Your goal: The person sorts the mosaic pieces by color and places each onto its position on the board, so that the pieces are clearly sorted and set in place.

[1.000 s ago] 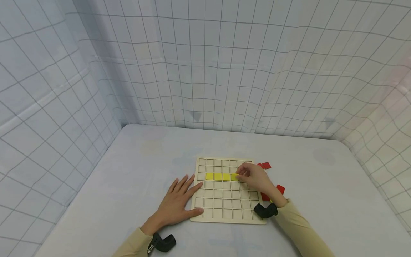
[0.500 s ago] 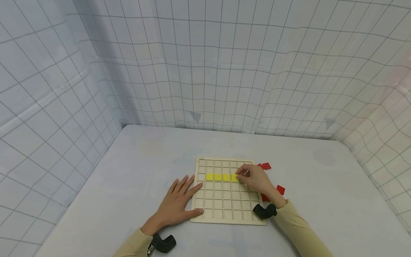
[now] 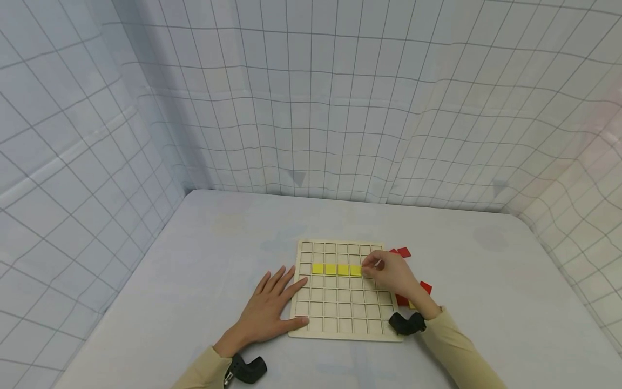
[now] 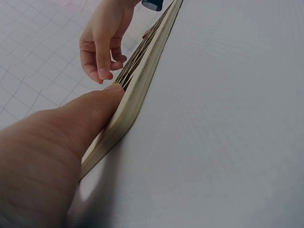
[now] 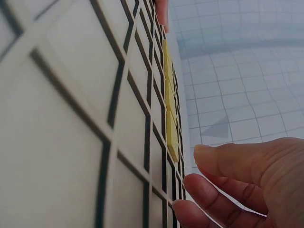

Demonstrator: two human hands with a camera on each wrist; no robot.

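Here, left hand (image 3: 266,313) splayed, touching board (image 3: 337,310), right hand (image 3: 391,273) bent above.

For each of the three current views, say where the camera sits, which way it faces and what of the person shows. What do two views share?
Head: worn on the head, facing forward and down at the grid board; left hand, right hand and sleeves show.
Left wrist: facing along the board's edge; left thumb close, right hand beyond.
Right wrist: facing across the board's surface; right hand close, bit of left hand at top.
Head and right wrist share the yellow tiles.
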